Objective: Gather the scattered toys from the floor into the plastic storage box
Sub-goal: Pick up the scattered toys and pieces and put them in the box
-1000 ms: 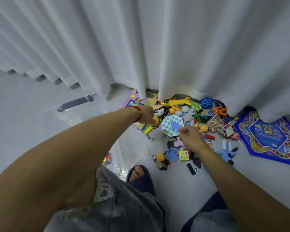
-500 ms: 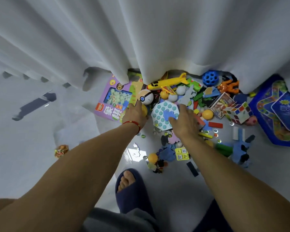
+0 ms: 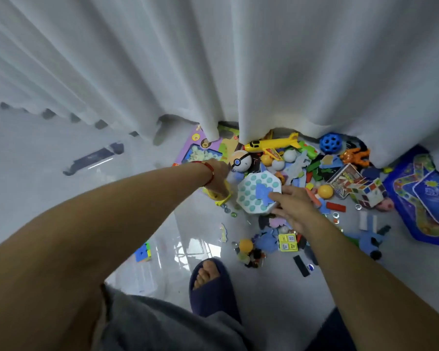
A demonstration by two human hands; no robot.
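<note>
Toys lie heaped on the grey floor at the foot of a white curtain. My left hand (image 3: 219,177), with a red wrist string, curls over a yellow toy (image 3: 216,196) at the heap's left edge. Just right of it, my right hand (image 3: 293,209) grips the near right edge of a white octagonal board with teal dots (image 3: 254,191), its fingers on a blue piece lying on top. The clear plastic storage box (image 3: 94,158) stands on the left, with a small coloured cube (image 3: 143,253) showing through its wall.
The white curtain (image 3: 264,72) hangs over the back of the heap. A red-and-white ball (image 3: 241,160), yellow plane (image 3: 271,144), blue holed ball (image 3: 330,143), puzzle cube (image 3: 368,192) and blue game mat (image 3: 421,198) lie around. My slippered foot (image 3: 211,287) stands close below.
The view has shifted and drawn nearer to the heap. My right hand slid from the middle of the dotted board to its right edge. My left hand stays on the yellow toy.
</note>
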